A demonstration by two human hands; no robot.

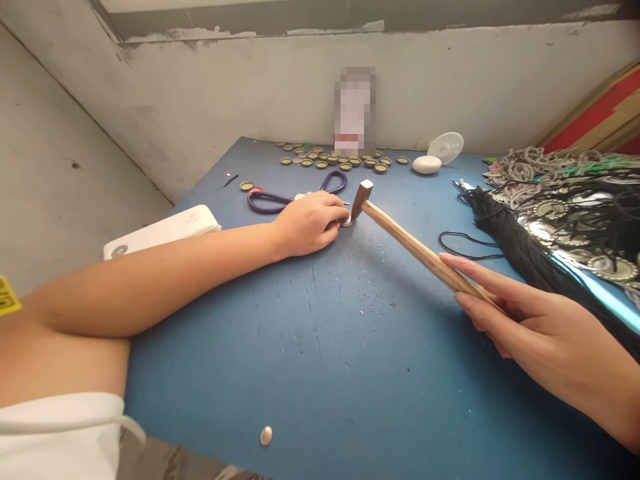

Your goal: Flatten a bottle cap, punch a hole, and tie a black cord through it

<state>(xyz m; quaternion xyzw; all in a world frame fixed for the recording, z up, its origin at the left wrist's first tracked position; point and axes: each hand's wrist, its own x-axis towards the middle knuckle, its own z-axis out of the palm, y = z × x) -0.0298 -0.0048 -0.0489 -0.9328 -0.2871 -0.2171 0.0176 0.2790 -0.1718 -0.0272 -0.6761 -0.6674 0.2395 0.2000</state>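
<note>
My right hand point(530, 327) is closed around the wooden handle of a small hammer point(413, 243). The narrow end of its metal head points down beside a bottle cap point(349, 223) on the blue table; I cannot tell whether the two touch. My left hand point(311, 225) rests on the table with its fingertips pinched at that cap's left edge, partly hiding it. Just behind this hand lie scissors point(267, 201) with dark purple loop handles, their middle covered by the fingers.
Several loose bottle caps point(323, 165) lie along the table's back edge. A white oval object point(427, 165) and a round disc point(447, 148) are at back right. Black tassels and cords point(505, 230) pile up at right. A white case point(163, 230) lies behind my left forearm.
</note>
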